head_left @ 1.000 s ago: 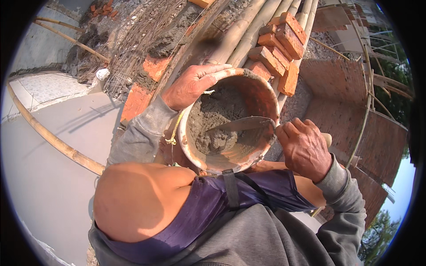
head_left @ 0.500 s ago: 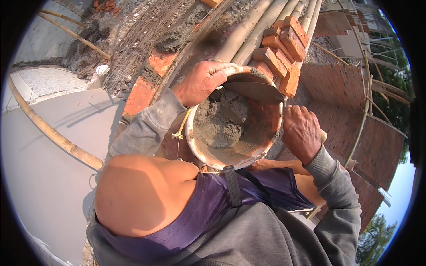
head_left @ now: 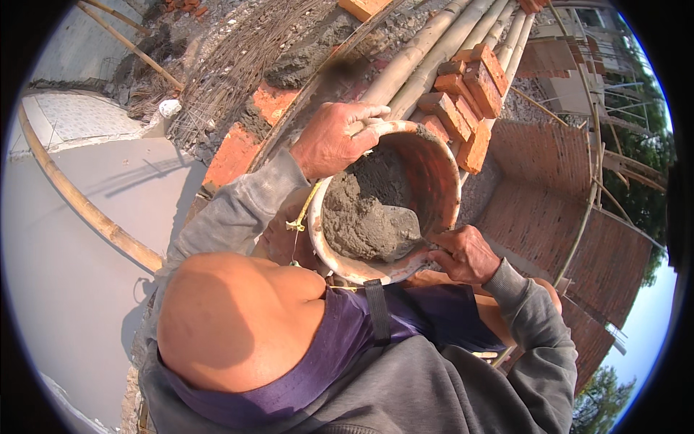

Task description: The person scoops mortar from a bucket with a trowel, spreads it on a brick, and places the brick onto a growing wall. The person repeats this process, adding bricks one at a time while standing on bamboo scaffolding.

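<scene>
A round bucket [head_left: 441, 170] with a pale, mortar-smeared rim leans between my knees. Wet grey mortar [head_left: 354, 217] lies in it, heaped toward the left side. At the far left of the rim my left hand [head_left: 340, 137] is closed around the edge. My right hand [head_left: 466, 253] grips a trowel [head_left: 405, 226] at the near right of the bucket. The blade lies in the mortar, partly coated with it, and the handle is hidden in my fist. A yellow string [head_left: 296, 224] hangs by the bucket's left side.
Several bamboo poles [head_left: 416, 61] run away beyond the bucket, with a pile of red bricks [head_left: 470, 90] on them. A brick course with mortar [head_left: 242, 148] runs along the left. Brick walls [head_left: 546, 155] stand lower at right; a curved bamboo pole [head_left: 87, 206] crosses the left.
My right hand has come down and nearer with the trowel. Its blade has gone from the bucket's far rim into the mortar. My left hand stays on the rim.
</scene>
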Available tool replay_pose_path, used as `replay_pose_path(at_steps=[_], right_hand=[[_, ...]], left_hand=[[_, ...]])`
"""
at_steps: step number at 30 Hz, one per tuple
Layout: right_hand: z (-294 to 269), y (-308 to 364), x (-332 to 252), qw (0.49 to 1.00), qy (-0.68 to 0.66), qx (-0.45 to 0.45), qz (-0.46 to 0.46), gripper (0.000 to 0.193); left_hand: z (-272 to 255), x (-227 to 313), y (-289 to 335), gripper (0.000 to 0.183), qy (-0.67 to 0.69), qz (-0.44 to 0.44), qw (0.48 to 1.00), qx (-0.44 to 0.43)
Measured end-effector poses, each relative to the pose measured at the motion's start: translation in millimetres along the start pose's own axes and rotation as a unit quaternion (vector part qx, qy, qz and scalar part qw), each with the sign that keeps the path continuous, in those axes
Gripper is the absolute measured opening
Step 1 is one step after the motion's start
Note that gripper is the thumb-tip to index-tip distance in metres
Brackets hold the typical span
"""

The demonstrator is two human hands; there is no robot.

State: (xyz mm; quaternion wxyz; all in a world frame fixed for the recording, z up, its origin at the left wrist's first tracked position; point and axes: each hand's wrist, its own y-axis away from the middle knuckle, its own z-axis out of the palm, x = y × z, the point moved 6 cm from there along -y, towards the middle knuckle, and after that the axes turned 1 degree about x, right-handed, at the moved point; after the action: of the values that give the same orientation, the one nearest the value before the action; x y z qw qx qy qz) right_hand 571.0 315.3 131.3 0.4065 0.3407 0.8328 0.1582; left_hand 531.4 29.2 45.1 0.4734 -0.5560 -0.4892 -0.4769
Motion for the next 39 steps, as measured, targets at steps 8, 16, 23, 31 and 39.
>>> replay_pose_path(at_steps=[8,16,23,31,39], right_hand=[[-74,-7,11,0.997,0.004,-0.081,-0.017,0.031],[-160,-134,-71,0.979,0.083,-0.016,-0.183,0.028],[-160,-251,-123,0.859,0.32,0.118,-0.381,0.017],[-72,-284,-108,0.815,0.426,0.254,-0.299,0.025],[-40,-288,-150,0.762,0.52,0.179,-0.341,0.015]], left_hand=[[-202,-72,32,0.062,0.11,-0.076,0.963,0.232],[-181,-234,51,0.059,0.452,-0.207,0.861,0.104],[-190,-230,69,0.039,0.336,-0.209,0.885,0.246],[-175,-225,74,0.039,0.453,-0.152,0.851,0.216],[-179,-245,76,0.044,0.621,-0.188,0.72,0.245]])
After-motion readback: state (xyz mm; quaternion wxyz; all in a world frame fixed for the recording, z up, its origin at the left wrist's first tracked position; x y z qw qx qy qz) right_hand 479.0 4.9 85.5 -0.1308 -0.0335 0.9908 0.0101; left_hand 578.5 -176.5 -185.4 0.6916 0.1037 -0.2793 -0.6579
